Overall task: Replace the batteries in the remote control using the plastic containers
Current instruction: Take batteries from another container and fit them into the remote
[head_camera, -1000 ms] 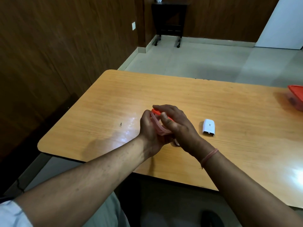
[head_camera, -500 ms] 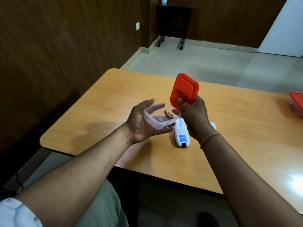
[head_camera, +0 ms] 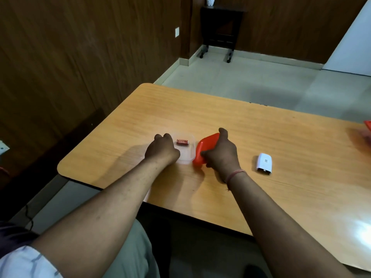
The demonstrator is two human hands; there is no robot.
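A clear plastic container stands on the table with two red batteries lying in it. My left hand grips the container's left side, fingers curled. My right hand holds the red lid tilted on edge just right of the container, its lower rim at the table. The white battery cover lies flat to the right of my right hand. The remote control itself is not visible; my right hand and wrist may hide it.
A second container with a red lid sits at the table's far right edge. The table's near edge runs under my forearms. A wood-panelled wall stands to the left, and a dark side table stands on the floor beyond.
Both hands came down from mid-air. The clear container now rests on the table, and the red lid, held up before, is lowered beside it. The remote has gone out of sight.
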